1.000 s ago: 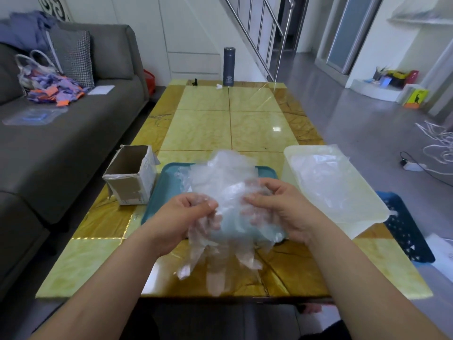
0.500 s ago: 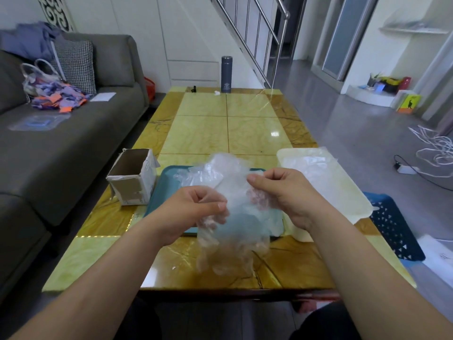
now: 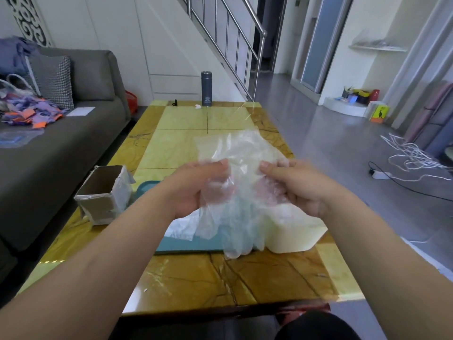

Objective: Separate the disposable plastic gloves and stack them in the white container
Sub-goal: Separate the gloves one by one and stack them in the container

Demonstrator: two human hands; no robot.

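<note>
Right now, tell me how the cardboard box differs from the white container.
The cardboard box is brown inside with torn, taped edges; the white container is smooth and pale. The box stands left of the teal tray, the container right of it. The box is in plain view, while the held gloves and the right hand hide much of the container. Both stand on the table.

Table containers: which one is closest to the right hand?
The white container, directly below the right hand, which grips the plastic gloves. The teal tray lies toward the middle; the cardboard box stands far left.
</note>
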